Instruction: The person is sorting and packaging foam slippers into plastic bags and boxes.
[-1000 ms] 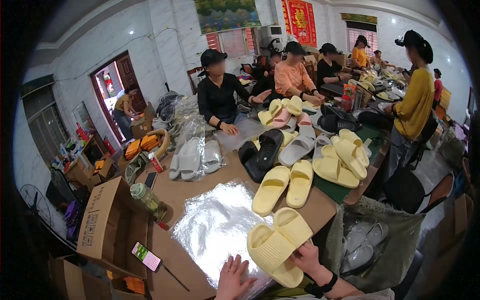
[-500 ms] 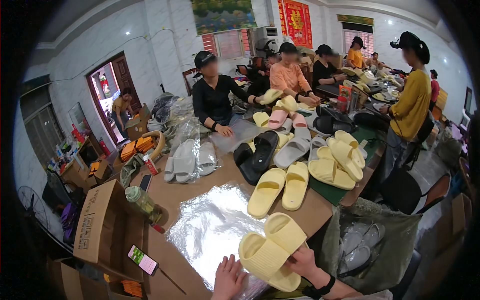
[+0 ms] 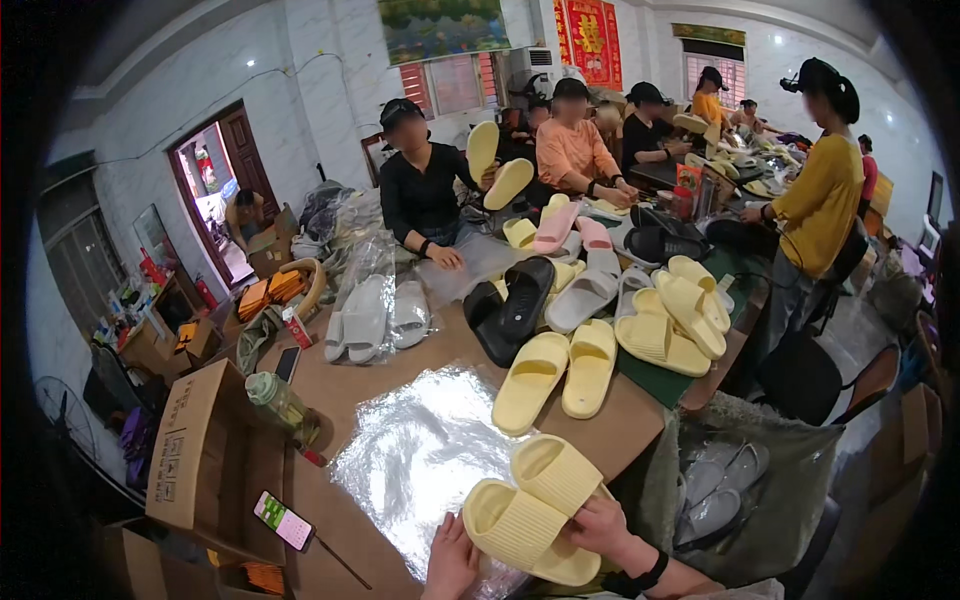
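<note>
A pair of pale yellow slippers (image 3: 530,515) hangs low over the near edge of the table, one overlapping the other. My right hand (image 3: 600,527) is closed on them from the right side. At their left edge is my left hand (image 3: 452,560), fingers stretched out and close together, the tips at or just beside the slipper. Beneath and beyond lies a stack of shiny clear plastic bags (image 3: 400,460). Two more yellow slippers (image 3: 560,380) rest side by side just past the held pair.
Black slippers (image 3: 515,310) and other yellow slippers (image 3: 675,325) are heaped farther back. Bagged grey slippers (image 3: 375,320) lie left of them. A bottle (image 3: 280,400), phone (image 3: 285,520) and open carton (image 3: 205,450) line the left; a sack (image 3: 750,490) stands right. Co-workers sit beyond.
The held slippers have shifted slightly left and down, closer to my left hand. Across the table, a co-worker in black has lifted two yellow slippers and spread them apart.
</note>
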A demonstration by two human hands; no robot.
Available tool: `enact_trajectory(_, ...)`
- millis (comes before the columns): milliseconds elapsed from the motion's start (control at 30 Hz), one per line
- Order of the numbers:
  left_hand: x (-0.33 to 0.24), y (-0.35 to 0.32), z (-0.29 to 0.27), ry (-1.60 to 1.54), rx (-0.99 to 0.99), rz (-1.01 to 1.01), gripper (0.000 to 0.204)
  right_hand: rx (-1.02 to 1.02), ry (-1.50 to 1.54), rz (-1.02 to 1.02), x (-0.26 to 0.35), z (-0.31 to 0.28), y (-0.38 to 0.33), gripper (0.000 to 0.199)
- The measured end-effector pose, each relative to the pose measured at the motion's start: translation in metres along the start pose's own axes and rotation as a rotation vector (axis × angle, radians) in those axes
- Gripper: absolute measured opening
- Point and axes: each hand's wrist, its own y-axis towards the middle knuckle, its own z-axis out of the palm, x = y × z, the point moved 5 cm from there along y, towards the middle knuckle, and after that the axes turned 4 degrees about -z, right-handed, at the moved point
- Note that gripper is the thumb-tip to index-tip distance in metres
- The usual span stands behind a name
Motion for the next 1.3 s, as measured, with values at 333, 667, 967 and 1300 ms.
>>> enact_trajectory(333, -0.001, 0.002, -0.003, -0.148, -0.029, 0.043, 0.040, 0.018, 0.032, -0.051, 0.011, -0.002, 0.009, 0.026)
enact_trajectory(667, 0.011, 0.015, -0.007, -0.230, 0.032, -0.095, 0.034, 0.134, 0.020, -0.151, 0.012, 0.013, -0.007, 0.022)
enact_trajectory(967, 0.016, 0.010, -0.021, -0.438, -0.134, -0.199, 0.037, 0.240, 0.100, -0.173, 0.010, 0.015, -0.014, 0.020)
enact_trajectory(1300, -0.045, 0.007, -0.037, 0.041, -0.172, 0.011, 0.042, 0.355, 0.090, -0.122, 0.025, 0.016, -0.011, 0.027)
